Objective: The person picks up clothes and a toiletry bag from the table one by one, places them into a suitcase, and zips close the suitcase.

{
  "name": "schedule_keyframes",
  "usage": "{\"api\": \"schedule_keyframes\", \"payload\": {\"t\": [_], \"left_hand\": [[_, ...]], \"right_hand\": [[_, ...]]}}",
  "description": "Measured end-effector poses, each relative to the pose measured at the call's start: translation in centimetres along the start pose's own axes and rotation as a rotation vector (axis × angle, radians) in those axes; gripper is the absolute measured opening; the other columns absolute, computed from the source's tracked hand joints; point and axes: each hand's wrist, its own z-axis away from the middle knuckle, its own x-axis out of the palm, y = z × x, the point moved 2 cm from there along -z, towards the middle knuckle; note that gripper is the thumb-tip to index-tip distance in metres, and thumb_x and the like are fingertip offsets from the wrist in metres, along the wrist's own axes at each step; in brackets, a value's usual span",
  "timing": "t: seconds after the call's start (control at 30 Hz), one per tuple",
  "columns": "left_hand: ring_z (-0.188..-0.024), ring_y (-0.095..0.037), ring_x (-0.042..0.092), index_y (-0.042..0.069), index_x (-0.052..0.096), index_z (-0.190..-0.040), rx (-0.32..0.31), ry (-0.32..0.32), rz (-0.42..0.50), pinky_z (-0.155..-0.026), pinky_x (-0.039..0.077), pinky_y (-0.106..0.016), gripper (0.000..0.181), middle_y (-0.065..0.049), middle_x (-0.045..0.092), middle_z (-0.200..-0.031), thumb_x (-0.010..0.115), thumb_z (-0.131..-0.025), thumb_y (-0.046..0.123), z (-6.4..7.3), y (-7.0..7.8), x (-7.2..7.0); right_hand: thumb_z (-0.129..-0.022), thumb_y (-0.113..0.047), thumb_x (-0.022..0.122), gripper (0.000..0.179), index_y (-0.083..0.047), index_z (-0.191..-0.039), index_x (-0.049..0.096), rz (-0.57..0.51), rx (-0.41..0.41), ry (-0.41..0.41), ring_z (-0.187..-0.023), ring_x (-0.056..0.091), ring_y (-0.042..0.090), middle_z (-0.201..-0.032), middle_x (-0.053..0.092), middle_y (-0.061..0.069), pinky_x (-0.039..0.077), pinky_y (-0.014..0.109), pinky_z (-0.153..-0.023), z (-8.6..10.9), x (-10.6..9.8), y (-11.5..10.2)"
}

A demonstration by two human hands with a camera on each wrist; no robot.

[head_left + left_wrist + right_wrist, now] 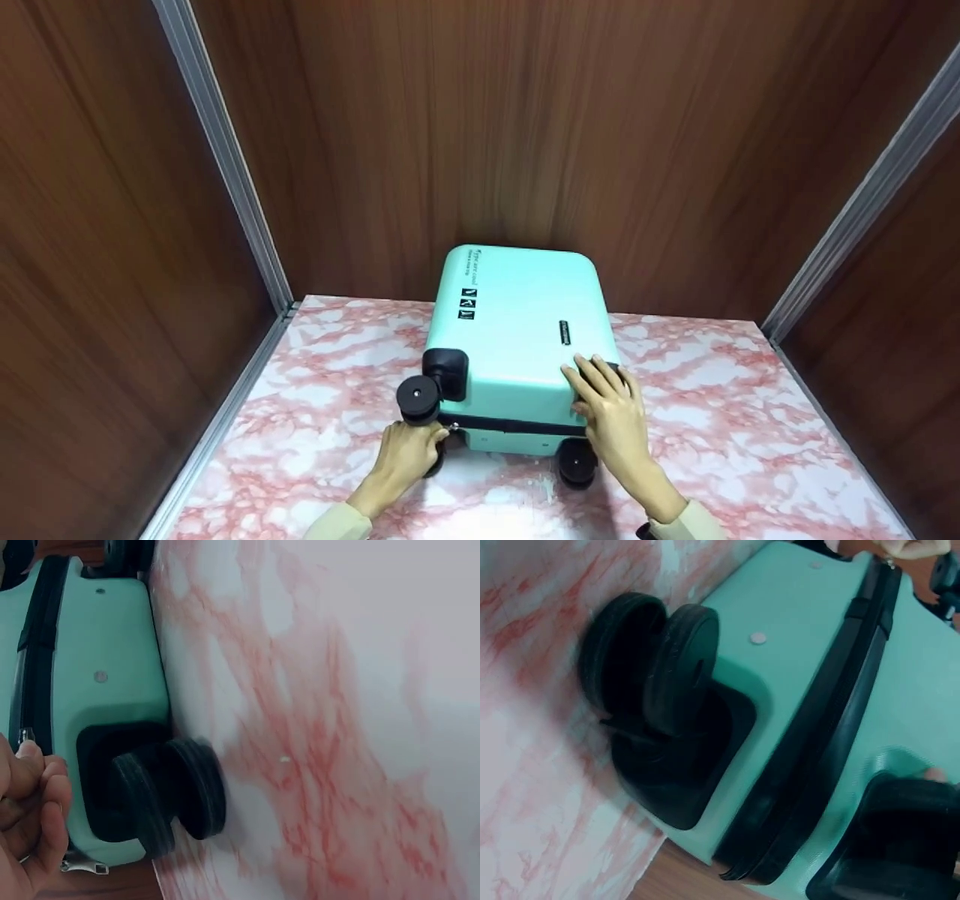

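Observation:
A mint-green suitcase (525, 300) lies flat, its wheeled end facing me. My left hand (405, 454) is at the near left corner, under a black wheel (418, 395). In the left wrist view its thumb and fingers pinch a small metal zipper pull (26, 735) on the dark zipper band (39, 652). My right hand (616, 416) rests on the near right corner, fingers spread over the upper shell. Only a fingertip (934, 775) of it shows in the right wrist view, beside a black wheel housing (900, 832).
The suitcase sits on a pink-and-white marbled tabletop (705, 420), close to a brown wood-grain back panel (525, 135). Side panels with metal edge strips (225, 150) stand left and right. A lower black wheel (577, 463) juts toward me at the right.

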Motion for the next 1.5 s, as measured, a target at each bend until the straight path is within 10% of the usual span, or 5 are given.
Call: {"api": "schedule_keyframes", "payload": {"t": [0.27,0.73,1.5], "left_hand": [[-0.046,-0.028,0.055,0.012,0.047,-0.068,0.044,0.025,-0.062,-0.039,0.04,-0.04,0.033,0.0,0.04,-0.052,0.076,-0.083,0.015,0.4,0.5,0.6],[-0.057,-0.035,0.055,0.013,0.049,-0.066,-0.073,0.129,-0.106,-0.046,0.044,-0.045,0.038,-0.006,0.048,-0.06,0.079,-0.082,0.032,0.3,0.9,0.8],[-0.057,-0.028,0.062,0.008,0.062,-0.064,-0.113,0.021,0.103,-0.054,0.05,-0.043,0.019,-0.004,0.063,-0.06,0.073,-0.072,-0.005,0.3,-0.7,0.0]], "right_hand": [[-0.062,0.012,0.081,0.077,-0.014,-0.133,0.065,0.027,0.005,-0.016,-0.127,0.051,0.038,-0.139,0.057,0.011,0.033,0.062,-0.101,0.1,0.1,-0.4],[-0.064,0.013,0.079,0.076,-0.014,-0.133,0.064,0.009,0.015,-0.019,-0.129,0.049,0.038,-0.139,0.057,0.011,0.031,0.062,-0.103,-0.1,0.2,-0.3],[-0.066,0.014,0.077,0.074,-0.014,-0.133,0.064,-0.06,0.047,-0.019,-0.129,0.05,0.036,-0.139,0.057,0.009,0.031,0.061,-0.105,0.1,0.1,0.8]]}}
